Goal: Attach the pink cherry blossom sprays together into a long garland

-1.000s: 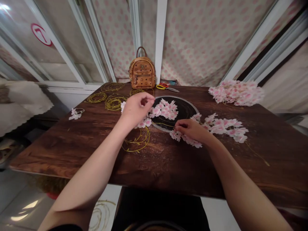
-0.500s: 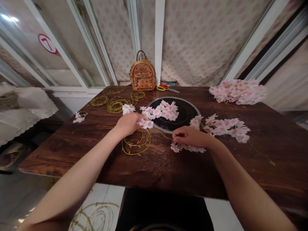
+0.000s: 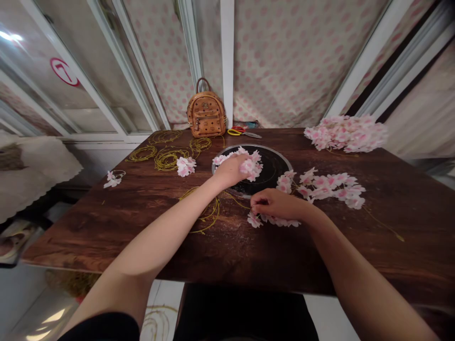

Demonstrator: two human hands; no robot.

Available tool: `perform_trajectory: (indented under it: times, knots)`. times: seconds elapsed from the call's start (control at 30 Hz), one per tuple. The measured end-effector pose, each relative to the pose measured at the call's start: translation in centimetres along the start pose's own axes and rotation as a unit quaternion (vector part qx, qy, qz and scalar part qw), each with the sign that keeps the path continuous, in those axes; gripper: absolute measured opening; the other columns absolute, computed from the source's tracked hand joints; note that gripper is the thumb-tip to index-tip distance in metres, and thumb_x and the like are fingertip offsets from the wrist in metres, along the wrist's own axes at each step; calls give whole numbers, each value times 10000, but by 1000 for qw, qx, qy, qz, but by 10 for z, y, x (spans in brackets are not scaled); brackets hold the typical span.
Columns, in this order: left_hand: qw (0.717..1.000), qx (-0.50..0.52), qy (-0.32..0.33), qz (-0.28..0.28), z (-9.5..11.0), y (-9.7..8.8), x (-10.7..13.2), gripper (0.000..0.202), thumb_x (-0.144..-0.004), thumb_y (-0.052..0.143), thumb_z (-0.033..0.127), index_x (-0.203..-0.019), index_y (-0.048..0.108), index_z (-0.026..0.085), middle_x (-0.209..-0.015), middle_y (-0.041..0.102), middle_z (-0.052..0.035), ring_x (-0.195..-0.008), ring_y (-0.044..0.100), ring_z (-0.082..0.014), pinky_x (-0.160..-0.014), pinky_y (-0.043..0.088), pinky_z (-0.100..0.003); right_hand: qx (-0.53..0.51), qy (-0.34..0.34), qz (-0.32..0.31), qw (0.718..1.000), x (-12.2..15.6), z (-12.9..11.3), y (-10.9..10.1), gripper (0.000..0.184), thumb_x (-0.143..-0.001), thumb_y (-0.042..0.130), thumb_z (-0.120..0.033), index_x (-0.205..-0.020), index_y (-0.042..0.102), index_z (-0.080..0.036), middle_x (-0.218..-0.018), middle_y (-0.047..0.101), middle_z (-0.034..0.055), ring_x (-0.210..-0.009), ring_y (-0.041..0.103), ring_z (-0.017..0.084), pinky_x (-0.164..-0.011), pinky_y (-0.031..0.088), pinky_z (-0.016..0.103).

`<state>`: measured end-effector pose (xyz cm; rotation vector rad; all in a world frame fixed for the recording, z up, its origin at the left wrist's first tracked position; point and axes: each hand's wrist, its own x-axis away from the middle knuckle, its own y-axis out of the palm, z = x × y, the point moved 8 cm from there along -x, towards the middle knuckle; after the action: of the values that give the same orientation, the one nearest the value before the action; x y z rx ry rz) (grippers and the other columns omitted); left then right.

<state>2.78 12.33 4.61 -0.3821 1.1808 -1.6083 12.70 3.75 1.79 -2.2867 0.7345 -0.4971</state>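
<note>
My left hand [image 3: 232, 171] is over a pile of pink and white artificial blossoms [image 3: 255, 158] on the round black plate [image 3: 272, 177]. Its fingers are closed around some of the blossoms, partly hidden by the hand. Thumb and fingertips of my right hand [image 3: 275, 202] pinch a thin green vine stem [image 3: 237, 200], which leads left toward a loose coil [image 3: 213, 215] on the table. Under and beside that hand lie attached-looking blossoms [image 3: 284, 221]; whether they are on the same stem is hard to see. To its right stretches a flowered branch [image 3: 332, 185].
Several green vine coils [image 3: 170, 157] lie at the back left of the wooden table [image 3: 124, 227]. A small blossom cluster [image 3: 186, 166] is near them. Behind are a brown backpack [image 3: 206, 116] and scissors [image 3: 245, 132]. A large blossom heap [image 3: 346, 134] sits at the back right.
My left hand has moved right and away from me, from beside the loose coil to the blossom pile on the plate. The right hand keeps its pinch in nearly the same place.
</note>
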Motion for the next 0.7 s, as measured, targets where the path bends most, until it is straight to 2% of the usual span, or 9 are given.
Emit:
perform_trajectory:
  times: [0.1,0.2,0.3,0.37,0.4,0.5,0.57,0.6,0.7]
  knots:
    - [997,-66,-6,-39,16,-2,10,712,-735,714,201,-1398,459,236,-1443,425,-140,-1176,542,-341,-970,441,-439,7,4,6,1000,0,1,0,177,-784,501,-180,-669,635,-192,-657,619,-4,-626,507,133,-604,361,259]
    - [994,-84,-6,-69,25,-10,25,869,-682,774,208,-1448,377,308,-1537,282,-118,-1188,521,-376,-943,460,-465,11,6,1,1000,0,1,1,182,-795,499,-202,-673,632,-188,-655,612,-3,-627,506,134,-598,356,257]
    - [994,-100,5,-47,20,-28,40,804,-691,780,262,-1413,429,290,-1501,321,-101,-1238,470,-348,-1001,437,-443,14,4,0,1000,0,0,1,183,-799,496,-211,-684,634,-181,-676,623,2,-642,518,136,-610,362,254]
    - [992,-127,-12,3,4,-50,49,657,-738,741,335,-1347,505,262,-1436,388,-99,-1256,441,-331,-1033,416,-434,12,3,0,1000,0,-1,1,182,-799,494,-211,-684,631,-180,-679,625,3,-634,516,132,-607,361,251]
    - [987,-149,-49,40,-11,-64,54,593,-766,710,374,-1318,530,253,-1411,410,-104,-1260,433,-330,-1043,406,-444,10,2,1,1000,0,-2,1,181,-798,493,-210,-680,626,-180,-678,625,2,-626,513,129,-602,359,250]
    - [942,-219,-219,130,-64,-105,76,668,-740,710,453,-1340,501,248,-1409,409,-145,-1258,436,-383,-1007,424,-492,10,-1,2,1000,0,-3,1,172,-788,500,-209,-657,608,-184,-673,624,-2,-613,504,125,-587,344,250]
    - [918,-229,-305,108,-95,-114,88,769,-696,725,492,-1378,465,251,-1415,404,-175,-1193,509,-406,-946,462,-489,11,3,2,1000,0,-2,1,171,-784,499,-209,-649,600,-186,-661,618,-4,-608,500,126,-579,337,253]
    - [915,-225,-325,87,-106,-114,90,762,-695,715,498,-1376,472,258,-1395,432,-177,-1136,561,-392,-915,478,-473,11,4,3,1000,0,-1,1,171,-783,497,-207,-648,599,-186,-657,615,-4,-607,499,126,-578,338,253]
    - [920,-214,-327,37,-123,-106,88,531,-740,658,427,-1244,606,269,-1250,593,-137,-1039,631,-337,-860,493,-401,15,1,7,1000,-1,0,1,170,-780,496,-197,-641,592,-186,-647,608,-1,-608,498,129,-579,344,255]
